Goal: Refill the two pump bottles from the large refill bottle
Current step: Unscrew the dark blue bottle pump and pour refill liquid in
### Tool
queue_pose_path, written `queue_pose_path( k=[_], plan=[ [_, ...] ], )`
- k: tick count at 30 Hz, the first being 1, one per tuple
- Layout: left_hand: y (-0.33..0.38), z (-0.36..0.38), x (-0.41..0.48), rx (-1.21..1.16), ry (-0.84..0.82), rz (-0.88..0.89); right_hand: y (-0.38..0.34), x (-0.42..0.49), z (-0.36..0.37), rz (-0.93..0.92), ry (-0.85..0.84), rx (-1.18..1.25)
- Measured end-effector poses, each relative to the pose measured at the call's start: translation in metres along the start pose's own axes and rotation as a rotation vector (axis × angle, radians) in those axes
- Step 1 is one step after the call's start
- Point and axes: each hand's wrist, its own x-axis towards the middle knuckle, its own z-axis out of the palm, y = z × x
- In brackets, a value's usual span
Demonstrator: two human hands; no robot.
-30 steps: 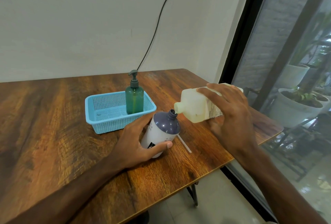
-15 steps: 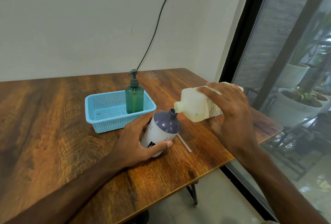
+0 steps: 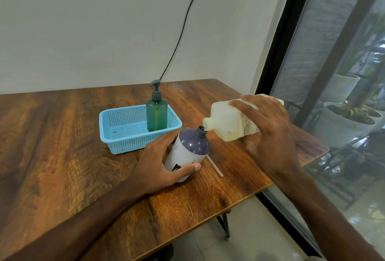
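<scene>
Refill bottle: your large refill bottle (image 3: 228, 124) lies tipped almost flat above the right end of the counter (image 3: 62, 146), with its open neck at the mouth of the white bottle (image 3: 190, 150).
White bottle: it leans toward the refill bottle with no pump on it, just in front of the basket (image 3: 127, 144). Its base is hidden behind your hand.
Right arm: you reach in from the lower right with the wrist bent over the refill bottle.
Right hand (image 3: 268, 133): your fingers are spread over the top and the thumb sits underneath, clamped on the refill bottle.
Left arm: it crosses the counter from the lower left.
Left hand (image 3: 160, 162): it wraps the white bottle's body, with the thumb across the front and the fingers behind.
Materials: the refill bottle is squarish, cloudy, cream-coloured plastic with a printed label. The white bottle is rounded, with a smooth purple shoulder and a threaded neck.
Nearby: a thin white tube (image 3: 214, 165) lies on the wood-grain counter beside the white bottle.
Basket: it is blue perforated plastic, and the translucent green pump bottle (image 3: 156, 114) stands upright in its right end.
</scene>
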Motion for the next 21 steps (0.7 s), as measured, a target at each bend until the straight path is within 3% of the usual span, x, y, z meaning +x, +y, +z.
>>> queue_pose_path(
  k=[21],
  plan=[
    [-0.0004,0.0001,-0.0006,-0.004,0.005,0.010,-0.0020,0.0014,-0.0024,-0.006,-0.009,-0.012]
  ],
)
